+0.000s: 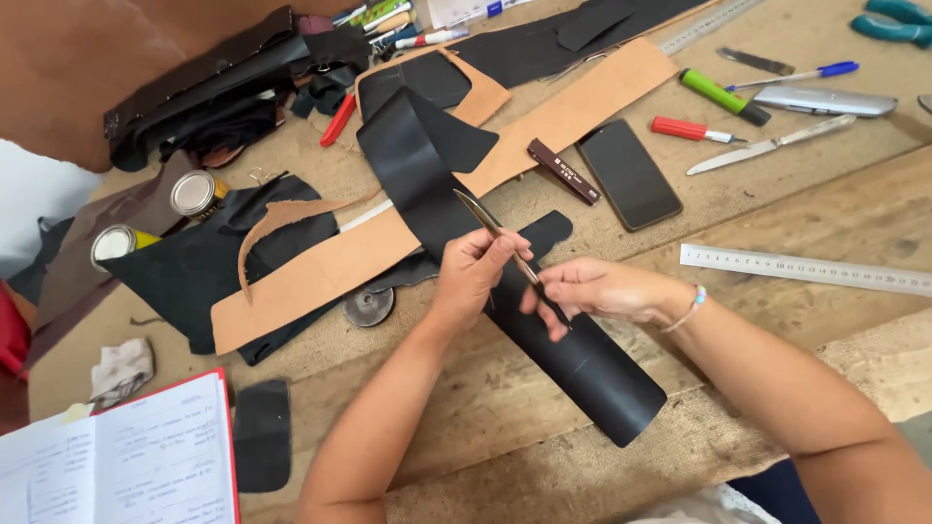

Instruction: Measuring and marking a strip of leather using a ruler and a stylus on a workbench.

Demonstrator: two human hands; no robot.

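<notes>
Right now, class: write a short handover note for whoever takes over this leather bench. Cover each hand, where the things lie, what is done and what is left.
Left hand: grips the thin metal blade by its middle.
Right hand: pinches the blade's lower end, fingertips on the black leather strip.
The strip runs across the tan leather piece on the wooden bench.
Steel ruler lies to the right, unused.
Done: strip laid out.
Left: no fresh cut shows.

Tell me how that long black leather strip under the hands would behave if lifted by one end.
The black leather strip would probably droop: its far part already bends over the tan leather piece. It looks thin, so likely light. Its smooth sheen hints it might slide on the wooden table.
</notes>
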